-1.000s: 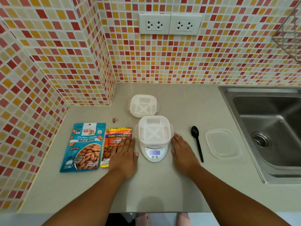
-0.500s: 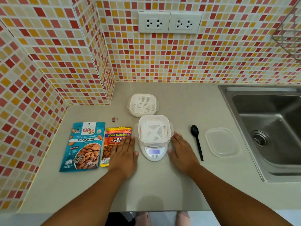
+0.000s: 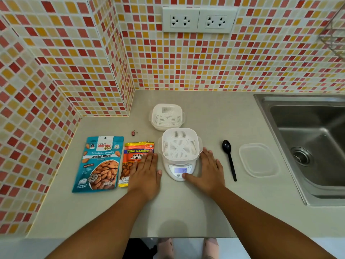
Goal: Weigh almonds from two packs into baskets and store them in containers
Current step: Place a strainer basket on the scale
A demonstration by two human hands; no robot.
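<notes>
Head view: the left hand [image 3: 145,171] lies flat, grip spread, on the orange almond pack [image 3: 136,161], just beside the teal almond pack [image 3: 99,163] on the counter [image 3: 186,212]. The right hand [image 3: 209,170] rests flat, fingers straight, its thumb touching the scale [image 3: 180,171] (display lit), which carries a white basket [image 3: 180,143]. A second basket [image 3: 167,116] sits behind; a black spoon [image 3: 229,158] and clear lid [image 3: 258,159] lie right.

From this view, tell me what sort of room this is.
Most likely a home kitchen: a steel sink set into the counter, mosaic wall tiles with sockets, and a kitchen scale among almond packs.
</notes>
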